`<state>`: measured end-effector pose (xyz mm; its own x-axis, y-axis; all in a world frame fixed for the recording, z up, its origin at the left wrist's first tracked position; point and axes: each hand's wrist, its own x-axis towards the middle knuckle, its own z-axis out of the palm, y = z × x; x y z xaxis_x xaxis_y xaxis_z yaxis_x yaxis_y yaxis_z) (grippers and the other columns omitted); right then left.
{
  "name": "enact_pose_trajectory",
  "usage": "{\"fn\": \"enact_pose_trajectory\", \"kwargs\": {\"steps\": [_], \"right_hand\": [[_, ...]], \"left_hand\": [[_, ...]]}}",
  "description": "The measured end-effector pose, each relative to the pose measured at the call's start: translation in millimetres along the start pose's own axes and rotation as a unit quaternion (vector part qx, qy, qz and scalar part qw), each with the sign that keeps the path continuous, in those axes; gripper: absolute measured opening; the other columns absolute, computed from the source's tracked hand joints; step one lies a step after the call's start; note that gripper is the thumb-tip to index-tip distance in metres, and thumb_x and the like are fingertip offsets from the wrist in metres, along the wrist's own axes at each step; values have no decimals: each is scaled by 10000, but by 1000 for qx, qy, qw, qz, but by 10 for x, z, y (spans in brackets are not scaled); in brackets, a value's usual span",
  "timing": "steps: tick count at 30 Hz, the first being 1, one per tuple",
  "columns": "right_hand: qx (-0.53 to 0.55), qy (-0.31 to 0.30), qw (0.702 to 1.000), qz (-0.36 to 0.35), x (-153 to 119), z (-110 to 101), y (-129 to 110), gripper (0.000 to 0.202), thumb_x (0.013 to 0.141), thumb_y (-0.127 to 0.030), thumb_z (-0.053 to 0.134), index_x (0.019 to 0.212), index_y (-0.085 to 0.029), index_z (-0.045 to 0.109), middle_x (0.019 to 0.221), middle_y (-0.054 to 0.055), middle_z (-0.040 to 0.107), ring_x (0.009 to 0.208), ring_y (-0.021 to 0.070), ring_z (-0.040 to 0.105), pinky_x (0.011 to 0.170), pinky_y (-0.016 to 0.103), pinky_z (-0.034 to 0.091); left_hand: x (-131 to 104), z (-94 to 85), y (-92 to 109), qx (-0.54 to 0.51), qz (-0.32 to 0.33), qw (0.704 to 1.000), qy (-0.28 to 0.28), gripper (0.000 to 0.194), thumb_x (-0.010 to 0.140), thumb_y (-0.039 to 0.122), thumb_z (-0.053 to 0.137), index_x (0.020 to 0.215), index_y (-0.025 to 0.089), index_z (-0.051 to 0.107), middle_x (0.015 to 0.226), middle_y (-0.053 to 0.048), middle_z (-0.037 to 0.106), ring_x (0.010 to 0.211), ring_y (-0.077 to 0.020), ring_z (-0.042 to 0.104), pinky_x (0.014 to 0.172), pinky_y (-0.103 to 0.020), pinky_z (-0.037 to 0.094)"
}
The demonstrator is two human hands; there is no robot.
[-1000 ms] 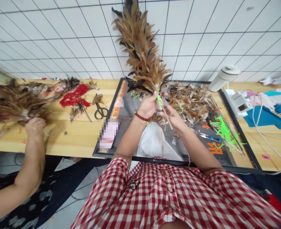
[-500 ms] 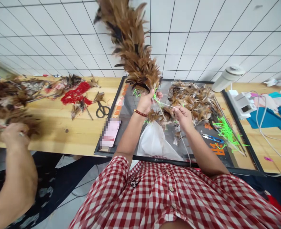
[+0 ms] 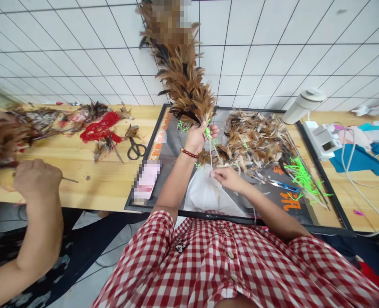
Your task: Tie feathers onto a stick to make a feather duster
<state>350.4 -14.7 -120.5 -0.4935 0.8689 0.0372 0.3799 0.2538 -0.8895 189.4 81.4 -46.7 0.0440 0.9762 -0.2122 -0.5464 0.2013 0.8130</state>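
My left hand (image 3: 198, 137) is closed around the lower end of a long brown feather duster (image 3: 189, 81), which leans up against the tiled wall. Bright green ties show at its base by my fingers, and a thin bare stick comes out below. My right hand (image 3: 226, 177) is lower and nearer my body, fingers pinched on a white string (image 3: 211, 156) that runs up to the duster's base. Beneath my hands lies a white plastic bag (image 3: 205, 192). To the right, loose brown feathers (image 3: 256, 137) lie heaped on the black-framed glass board (image 3: 240, 216).
Blue-handled snips (image 3: 284, 185) and green ties (image 3: 303, 177) lie right. A white bottle (image 3: 305, 105) and power strip (image 3: 320, 139) stand beyond. Left are a phone (image 3: 147, 179), black scissors (image 3: 136, 149), red string (image 3: 99, 127), and a co-worker's hand (image 3: 38, 179) with feathers.
My right hand has moved left and toward my body, drawing the string downward. My left hand stays on the duster. The co-worker's hand has shifted right.
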Motion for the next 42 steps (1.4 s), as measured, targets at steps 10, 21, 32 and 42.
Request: {"fn": "enact_pose_trajectory", "kwargs": {"steps": [10, 21, 32, 42], "right_hand": [[-150, 313, 937, 38, -109, -1273, 1, 357, 842, -557, 660, 881, -222, 777, 968, 100, 747, 1012, 304, 678, 989, 514, 503], [349, -203, 907, 120, 1065, -895, -258, 446, 815, -595, 682, 809, -156, 605, 476, -9, 572, 491, 203, 630, 556, 392, 607], [415, -225, 871, 136, 1176, -921, -297, 487, 773, -298, 638, 1196, -58, 609, 693, 57, 736, 353, 133, 512, 263, 188, 318], [388, -262, 869, 158, 1359, -773, -482, 198, 756, -201, 721, 905, -101, 635, 609, 29, 678, 463, 116, 573, 390, 170, 466]], "left_hand": [[-121, -6, 65, 16, -44, 996, -74, 173, 905, 280, 719, 931, 135, 629, 757, -30, 733, 759, -163, 761, 763, -276, 605], [-315, 241, -207, 70, -104, 977, -170, 316, 832, 269, 786, 806, 186, 482, 602, 62, 552, 408, -58, 472, 385, -171, 348], [-198, -185, -92, 17, -209, 938, -275, 202, 1014, 247, 468, 964, 127, 623, 814, -90, 686, 744, -184, 707, 688, -325, 587], [-358, -211, -66, -16, -191, 954, -231, 211, 895, 315, 714, 859, 150, 588, 682, 8, 532, 443, -29, 386, 407, -135, 267]]}}
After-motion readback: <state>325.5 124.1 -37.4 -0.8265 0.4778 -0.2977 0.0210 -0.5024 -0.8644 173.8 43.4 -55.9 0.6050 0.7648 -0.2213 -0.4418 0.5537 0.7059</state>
